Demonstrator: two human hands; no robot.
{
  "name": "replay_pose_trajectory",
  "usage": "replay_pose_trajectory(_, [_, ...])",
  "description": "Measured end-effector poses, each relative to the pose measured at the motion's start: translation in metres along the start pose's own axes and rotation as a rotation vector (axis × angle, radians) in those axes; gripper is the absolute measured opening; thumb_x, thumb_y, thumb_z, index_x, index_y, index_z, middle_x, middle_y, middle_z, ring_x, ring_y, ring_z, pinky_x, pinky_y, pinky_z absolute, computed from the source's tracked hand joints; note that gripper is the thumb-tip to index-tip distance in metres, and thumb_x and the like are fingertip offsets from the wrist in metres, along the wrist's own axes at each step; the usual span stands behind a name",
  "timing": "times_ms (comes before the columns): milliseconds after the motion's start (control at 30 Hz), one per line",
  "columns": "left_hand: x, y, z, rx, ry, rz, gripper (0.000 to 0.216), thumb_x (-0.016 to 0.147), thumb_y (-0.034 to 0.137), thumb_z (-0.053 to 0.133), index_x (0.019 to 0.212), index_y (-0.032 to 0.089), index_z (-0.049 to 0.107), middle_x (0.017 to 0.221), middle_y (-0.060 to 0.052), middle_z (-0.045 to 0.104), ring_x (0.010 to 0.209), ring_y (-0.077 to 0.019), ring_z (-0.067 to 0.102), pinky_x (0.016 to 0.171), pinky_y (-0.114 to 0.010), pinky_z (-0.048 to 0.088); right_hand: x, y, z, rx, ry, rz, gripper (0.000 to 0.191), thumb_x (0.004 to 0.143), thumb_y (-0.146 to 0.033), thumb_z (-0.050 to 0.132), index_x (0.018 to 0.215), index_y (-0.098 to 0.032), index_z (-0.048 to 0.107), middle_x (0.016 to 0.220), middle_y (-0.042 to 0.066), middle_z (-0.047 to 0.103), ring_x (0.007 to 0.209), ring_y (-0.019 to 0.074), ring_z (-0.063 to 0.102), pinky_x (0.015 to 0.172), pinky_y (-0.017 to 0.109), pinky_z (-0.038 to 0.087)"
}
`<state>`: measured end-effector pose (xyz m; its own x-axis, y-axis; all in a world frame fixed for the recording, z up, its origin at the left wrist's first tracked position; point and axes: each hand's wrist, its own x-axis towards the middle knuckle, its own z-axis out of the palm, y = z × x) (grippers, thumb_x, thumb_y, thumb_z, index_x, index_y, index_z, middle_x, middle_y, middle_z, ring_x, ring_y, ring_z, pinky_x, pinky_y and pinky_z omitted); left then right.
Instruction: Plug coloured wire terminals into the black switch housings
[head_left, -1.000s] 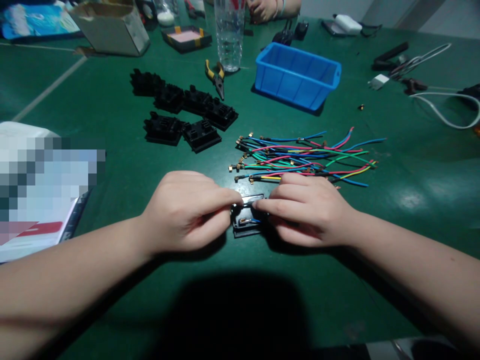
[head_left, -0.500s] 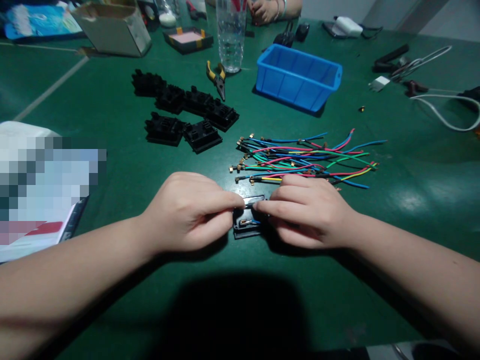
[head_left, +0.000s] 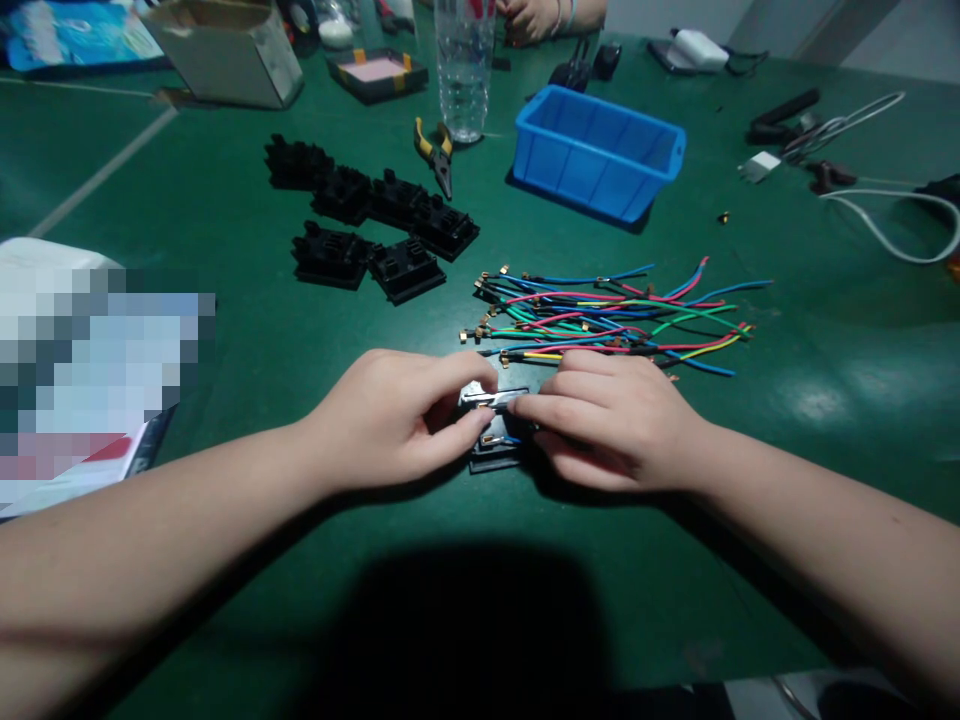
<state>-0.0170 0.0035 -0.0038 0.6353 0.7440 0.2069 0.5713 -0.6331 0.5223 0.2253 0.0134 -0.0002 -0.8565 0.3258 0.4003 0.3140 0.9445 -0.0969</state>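
Note:
A small black plastic housing (head_left: 495, 462) lies on the green table between my hands. A brass terminal with a short stretch of blue wire (head_left: 511, 441) shows inside it; the wire runs under my right fingers. My left hand (head_left: 405, 412) grips the housing's left side, thumb on a terminal in it and index finger bent above the upper edge. My right hand (head_left: 619, 420) is closed at the right side, index fingertip on the housing; anything pinched under those fingers is hidden. Just beyond lie loose coloured wires (head_left: 600, 320) with brass terminals.
Several black housings (head_left: 397, 205) sit at upper left, near yellow-handled pliers (head_left: 435, 160). Behind the wires stands a blue bin (head_left: 592, 165), with a clear plastic cup (head_left: 463, 80) beside it. A cardboard box (head_left: 225, 55), cables (head_left: 862, 200) and another person's hand (head_left: 532, 20) are farther off.
My left index finger has lifted and bent away from the housing, while the left thumb has moved up onto the terminal. My right hand has stayed nearly still.

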Motion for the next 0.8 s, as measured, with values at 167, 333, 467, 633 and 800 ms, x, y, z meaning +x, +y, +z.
replay_pose_trajectory(167, [0.0002,0.0005,-0.0014,-0.002,-0.039,-0.030,0.015,0.088,0.030,0.056,0.092,0.019,0.065,0.060,0.005,0.059,0.052,-0.0086,0.050,0.055,-0.021,0.033,0.0016,-0.0010,0.0005,0.041,0.015,0.063,0.024,0.088,-0.027,0.054,0.101,-0.010,0.063,0.074,0.005,0.064,0.067,0.0179,0.051,0.060,0.030,0.040])
replay_pose_trajectory(333, [0.0008,0.0010,-0.0018,-0.012,-0.038,-0.038,0.013,0.088,0.029,0.058,0.090,0.018,0.066,0.059,0.006,0.058,0.051,-0.0074,0.050,0.055,-0.021,0.033,0.0016,-0.0016,0.0006,0.072,-0.070,0.160,0.026,0.086,-0.035,0.055,0.095,-0.012,0.064,0.072,0.003,0.064,0.065,0.0180,0.055,0.059,0.031,0.038])
replay_pose_trajectory(467, [0.0007,0.0011,-0.0013,-0.010,-0.033,-0.036,0.013,0.088,0.028,0.058,0.090,0.018,0.066,0.060,0.006,0.059,0.051,-0.0071,0.050,0.054,-0.020,0.033,0.0018,-0.0020,0.0002,0.086,-0.063,0.176,0.026,0.086,-0.036,0.055,0.095,-0.013,0.064,0.073,0.003,0.065,0.065,0.0174,0.056,0.058,0.031,0.039])
replay_pose_trajectory(633, [0.0009,0.0011,-0.0019,-0.035,0.013,-0.046,0.010,0.086,0.025,0.058,0.088,0.018,0.065,0.058,0.007,0.056,0.051,-0.0058,0.049,0.054,-0.018,0.034,0.0019,-0.0008,-0.0020,0.045,0.034,0.067,0.020,0.086,-0.028,0.057,0.095,-0.011,0.065,0.084,0.009,0.069,0.073,0.0198,0.057,0.063,0.033,0.044])
replay_pose_trajectory(800, [0.0030,-0.0005,-0.0022,-0.144,0.031,-0.110,0.008,0.084,0.023,0.058,0.083,0.017,0.063,0.057,0.008,0.053,0.049,-0.0044,0.047,0.051,-0.015,0.034,-0.0018,0.0006,-0.0036,0.004,0.095,-0.044,0.014,0.086,-0.020,0.059,0.097,-0.014,0.066,0.092,0.010,0.070,0.080,0.0211,0.057,0.070,0.037,0.048])
